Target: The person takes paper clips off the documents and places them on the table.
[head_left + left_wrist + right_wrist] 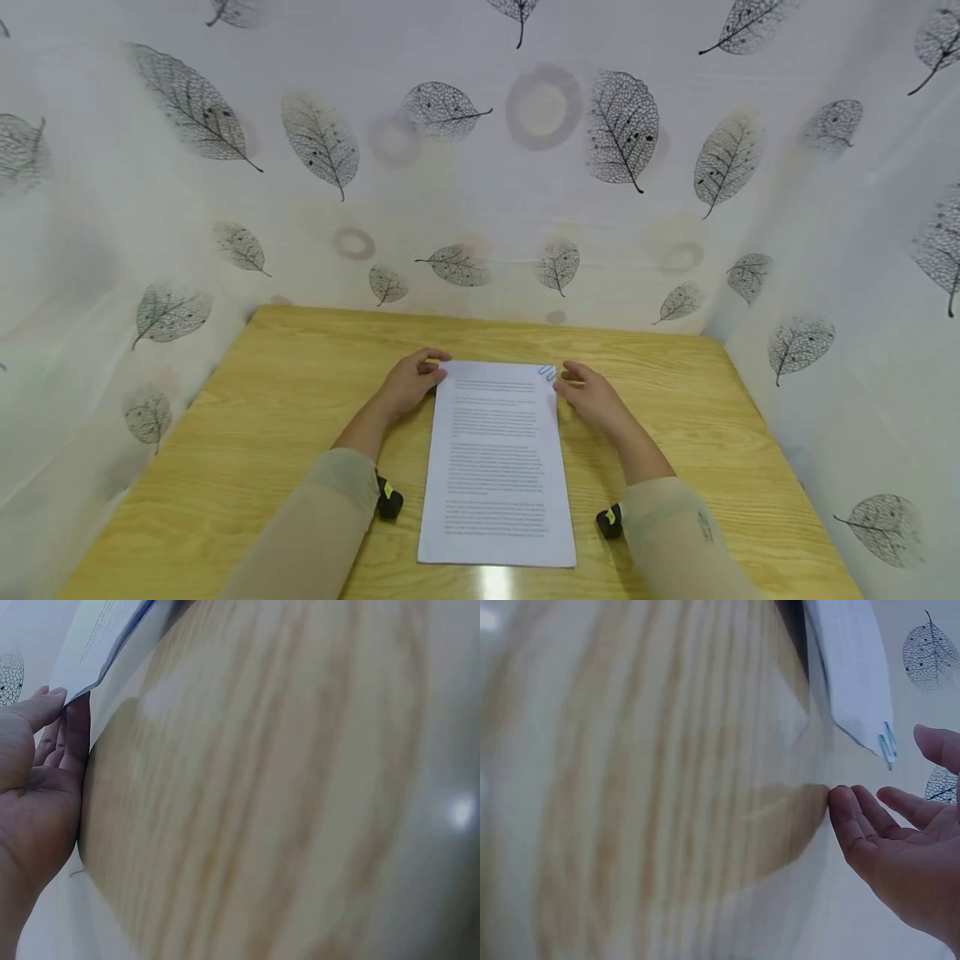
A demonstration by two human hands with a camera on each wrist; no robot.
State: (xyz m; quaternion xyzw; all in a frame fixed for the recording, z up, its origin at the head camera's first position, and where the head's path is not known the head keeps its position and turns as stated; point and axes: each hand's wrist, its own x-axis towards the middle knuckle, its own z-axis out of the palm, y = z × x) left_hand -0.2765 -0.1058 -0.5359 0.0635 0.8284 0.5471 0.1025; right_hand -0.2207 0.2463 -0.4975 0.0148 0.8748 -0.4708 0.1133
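Note:
A stack of printed paper sheets [495, 467] lies lengthwise on the wooden table, with its text facing up. Wire paper clips [547, 372], bluish in the right wrist view, sit at its top right corner. My left hand [411, 383] pinches the top left corner, thumb above and fingers beneath, as the left wrist view shows. Beside the clipped corner is my right hand [592, 398]. Its thumb and fingers are spread apart in the right wrist view, with a gap between them and the paper clips [887, 746].
The yellowish wooden table [300, 367] carries the stack near its middle. A white leaf-printed curtain [480, 183] surrounds its back and sides. Black wrist devices [388, 500] show at both cuffs. Light glares off the table at the front.

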